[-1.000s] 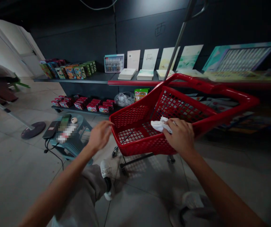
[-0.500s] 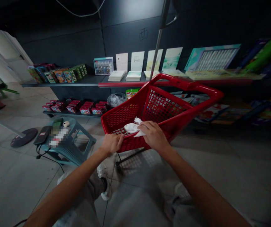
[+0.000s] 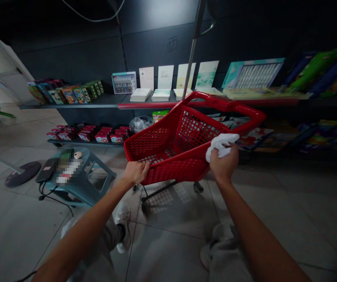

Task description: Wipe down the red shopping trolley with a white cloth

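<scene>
A red plastic shopping cart (image 3: 186,129) on small wheels stands on the tiled floor in front of me. My left hand (image 3: 136,172) is closed over the cart's near rim at its front corner. My right hand (image 3: 223,163) is closed on a crumpled white cloth (image 3: 221,141), pressed against the cart's right rim near the handle. The basket looks empty inside.
A teal plastic stool (image 3: 83,174) with a phone, cable and small items stands to the left. Dark shelves (image 3: 77,105) along the wall carry boxed goods, pads and paint sets. A metal pole (image 3: 190,58) rises behind the cart. A round stand base (image 3: 23,172) lies far left.
My right hand lifted the cloth out of the basket's bottom and moved it right onto the side rim. My left hand came down and gripped the front rim.
</scene>
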Available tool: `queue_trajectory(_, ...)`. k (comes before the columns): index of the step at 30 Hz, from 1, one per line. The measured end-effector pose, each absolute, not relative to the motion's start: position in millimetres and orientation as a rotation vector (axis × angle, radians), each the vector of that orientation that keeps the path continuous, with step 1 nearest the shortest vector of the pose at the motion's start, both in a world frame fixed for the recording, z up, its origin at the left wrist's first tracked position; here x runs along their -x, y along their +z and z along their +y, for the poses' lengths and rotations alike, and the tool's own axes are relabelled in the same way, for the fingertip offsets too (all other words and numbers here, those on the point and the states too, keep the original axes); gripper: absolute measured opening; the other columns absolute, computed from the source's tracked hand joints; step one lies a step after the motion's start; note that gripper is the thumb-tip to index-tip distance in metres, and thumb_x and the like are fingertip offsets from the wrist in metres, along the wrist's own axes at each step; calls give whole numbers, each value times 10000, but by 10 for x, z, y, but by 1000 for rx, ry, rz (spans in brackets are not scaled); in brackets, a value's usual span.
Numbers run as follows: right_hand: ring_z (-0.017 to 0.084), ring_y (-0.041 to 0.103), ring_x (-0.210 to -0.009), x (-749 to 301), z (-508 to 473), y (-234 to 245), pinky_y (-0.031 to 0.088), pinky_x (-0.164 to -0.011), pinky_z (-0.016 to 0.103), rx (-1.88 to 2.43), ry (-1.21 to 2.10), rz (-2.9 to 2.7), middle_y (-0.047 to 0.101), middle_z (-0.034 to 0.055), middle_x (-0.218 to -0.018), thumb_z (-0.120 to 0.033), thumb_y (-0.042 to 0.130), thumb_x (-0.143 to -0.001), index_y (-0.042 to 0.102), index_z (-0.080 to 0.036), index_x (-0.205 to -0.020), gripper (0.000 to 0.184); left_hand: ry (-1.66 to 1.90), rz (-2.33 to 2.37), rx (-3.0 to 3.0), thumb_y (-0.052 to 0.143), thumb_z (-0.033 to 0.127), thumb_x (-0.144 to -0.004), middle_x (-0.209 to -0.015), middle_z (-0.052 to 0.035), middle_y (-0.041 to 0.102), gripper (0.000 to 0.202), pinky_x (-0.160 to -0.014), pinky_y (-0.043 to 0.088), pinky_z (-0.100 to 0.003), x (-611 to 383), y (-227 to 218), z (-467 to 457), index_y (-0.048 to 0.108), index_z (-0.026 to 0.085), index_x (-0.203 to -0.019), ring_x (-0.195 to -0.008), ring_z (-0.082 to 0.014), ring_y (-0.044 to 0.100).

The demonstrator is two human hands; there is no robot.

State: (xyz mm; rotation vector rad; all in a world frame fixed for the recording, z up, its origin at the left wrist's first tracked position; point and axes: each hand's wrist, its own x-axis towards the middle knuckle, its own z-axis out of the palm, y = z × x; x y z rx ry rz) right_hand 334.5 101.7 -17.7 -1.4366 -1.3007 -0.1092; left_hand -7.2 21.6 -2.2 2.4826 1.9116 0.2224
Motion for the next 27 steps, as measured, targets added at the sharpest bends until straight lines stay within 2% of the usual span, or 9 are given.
queue_trajectory(3, 303, 663, -935, -2950, 963, -513, 518, -788, 412, 1499, 186, -1162, 687, 216, -1060, -302, 525, -852, 549, -94, -1256, 456, 262, 1894, -2489, 141, 488, -1098, -785, -130, 765, 712, -671, 389, -311, 59, -57, 229, 732, 207, -815, -744, -195, 708)
queue_trajectory(5, 305, 663, -1005, -2604, 826, -650, 524, -861, 427, 1471, 247, -1186, 686, 233, -1119, -322, 514, -892, 559, -91, -1268, 445, 256, 1875, -2497, 143, 477, -1100, -778, -120, 761, 711, -665, 380, -311, 59, -74, 240, 733, 205, -813, -728, -194, 694)
queue_trajectory(9, 268, 645, -1062, -2016, 465, -681, 508, -986, 426, 1250, 312, -1274, 679, 158, -1134, -310, 545, -923, 611, -159, -1188, 312, 261, 1863, -2500, 120, 480, -1102, -763, -106, 753, 744, -654, 359, -306, 83, -92, 257, 739, 194, -804, -729, -193, 680)
queue_trajectory(12, 242, 637, -985, -1748, 228, -665, 528, -945, 400, 1096, 374, -1429, 659, 103, -1055, -219, 562, -900, 633, -191, -1091, 205, 303, 1843, -2517, 113, 495, -1100, -756, -96, 748, 755, -645, 338, -305, 113, -118, 267, 733, 189, -797, -717, -188, 665)
queue_trajectory(15, 256, 634, -1015, -1565, 69, -723, 542, -944, 406, 949, 455, -1731, 654, 105, -1064, -169, 579, -891, 644, -194, -1111, 231, 316, 1840, -2531, 118, 494, -1095, -738, -103, 737, 758, -625, 304, -315, 142, -161, 277, 717, 176, -757, -674, -188, 637)
queue_trajectory(18, 286, 608, -1144, -1529, 66, -764, 537, -993, 421, 878, 360, -1983, 656, 135, -1188, -140, 603, -891, 653, -188, -1218, 335, 349, 1858, -2514, 96, 502, -1088, -665, -113, 697, 798, -602, 262, -325, 182, -192, 285, 684, 165, -666, -609, -182, 590)
queue_trajectory(20, 288, 592, -1172, -1639, 162, -724, 531, -1001, 409, 817, 196, -2168, 666, 128, -1196, -124, 603, -908, 676, -200, -1217, 327, 392, 1844, -2514, 86, 525, -1082, -624, -111, 670, 816, -592, 240, -328, 217, -196, 288, 665, 166, -632, -574, -175, 556)
queue_trajectory(24, 271, 593, -1067, -2118, 453, -498, 515, -967, 377, 801, -153, -2363, 688, 104, -1081, -153, 586, -967, 708, -200, -1136, 213, 481, 1771, -2547, 98, 564, -1073, -617, -98, 662, 804, -588, 233, -323, 282, -176, 293, 666, 177, -657, -568, -173, 535)
queue_trajectory(27, 257, 581, -995, -2586, 669, -339, 503, -932, 361, 951, -273, -2287, 692, 99, -1080, -169, 589, -969, 702, -195, -1091, 169, 512, 1765, -2536, 115, 575, -1070, -610, -89, 656, 784, -582, 228, -321, 300, -155, 289, 661, 189, -662, -566, -174, 528)
